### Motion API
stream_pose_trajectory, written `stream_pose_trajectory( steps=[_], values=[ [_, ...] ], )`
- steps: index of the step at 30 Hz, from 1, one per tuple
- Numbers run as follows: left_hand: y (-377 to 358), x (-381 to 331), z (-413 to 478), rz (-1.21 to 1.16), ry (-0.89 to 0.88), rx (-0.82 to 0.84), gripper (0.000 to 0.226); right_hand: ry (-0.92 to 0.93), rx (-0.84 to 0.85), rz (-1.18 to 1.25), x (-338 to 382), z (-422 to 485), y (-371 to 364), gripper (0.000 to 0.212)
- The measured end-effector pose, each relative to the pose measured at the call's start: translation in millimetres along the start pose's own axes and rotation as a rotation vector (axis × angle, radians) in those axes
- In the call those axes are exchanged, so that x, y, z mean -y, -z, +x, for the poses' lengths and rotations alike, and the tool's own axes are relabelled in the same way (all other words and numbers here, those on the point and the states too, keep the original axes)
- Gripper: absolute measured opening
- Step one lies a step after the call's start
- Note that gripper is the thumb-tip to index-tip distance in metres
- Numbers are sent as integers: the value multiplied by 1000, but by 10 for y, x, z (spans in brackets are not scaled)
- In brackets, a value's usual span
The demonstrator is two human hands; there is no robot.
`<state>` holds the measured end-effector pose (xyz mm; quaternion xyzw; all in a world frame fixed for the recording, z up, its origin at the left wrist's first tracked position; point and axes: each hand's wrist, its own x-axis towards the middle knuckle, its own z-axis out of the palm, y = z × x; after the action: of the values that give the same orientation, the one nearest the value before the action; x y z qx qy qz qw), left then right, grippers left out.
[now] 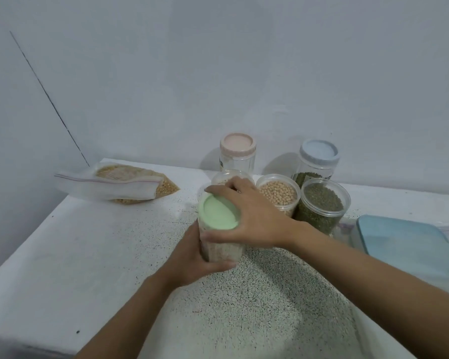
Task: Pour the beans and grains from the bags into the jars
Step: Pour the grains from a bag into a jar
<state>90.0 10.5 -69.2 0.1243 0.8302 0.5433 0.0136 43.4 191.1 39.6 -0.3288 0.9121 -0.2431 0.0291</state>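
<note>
The jar point(222, 251) of pale grain is just in front of the open jars point(277, 194), its long axis nearly upright. The left hand point(192, 257) grips its body. The right hand point(254, 216) clasps the lid point(218, 213) from directly above, seemingly placed to twist it.

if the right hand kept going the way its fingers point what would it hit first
Likely the bag: the right hand, gripping the green lid, points left over bare table toward it; depth is unclear.
</note>
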Motion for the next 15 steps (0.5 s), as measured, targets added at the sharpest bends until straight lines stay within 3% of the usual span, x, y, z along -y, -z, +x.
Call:
stream_pose_trajectory(
  steps=[2, 4, 8, 10, 13, 15],
  values=[
    [226, 15, -54, 121, 22, 10, 93, -61, 18, 322, -91, -90, -11, 99],
    [399, -58, -61, 34, 63, 62, 78, -111, 13, 551, -145, -178, -76, 103],
    [320, -341, 57, -161, 158, 27, 51, -131, -140, 648, -124, -212, -245, 93],
    [220, -360, 12, -102, 108, 53, 55, -117, -231, 664, -102, -230, -283, 88],
    [346, -135, 52, -80, 98, 32, 91, -98, -334, 739, -48, -296, -208, 81],
    [351, -309, 173, -83, 93, -48, 78, -77, -380, 804, -15, -317, -56, 75]
  ],
)
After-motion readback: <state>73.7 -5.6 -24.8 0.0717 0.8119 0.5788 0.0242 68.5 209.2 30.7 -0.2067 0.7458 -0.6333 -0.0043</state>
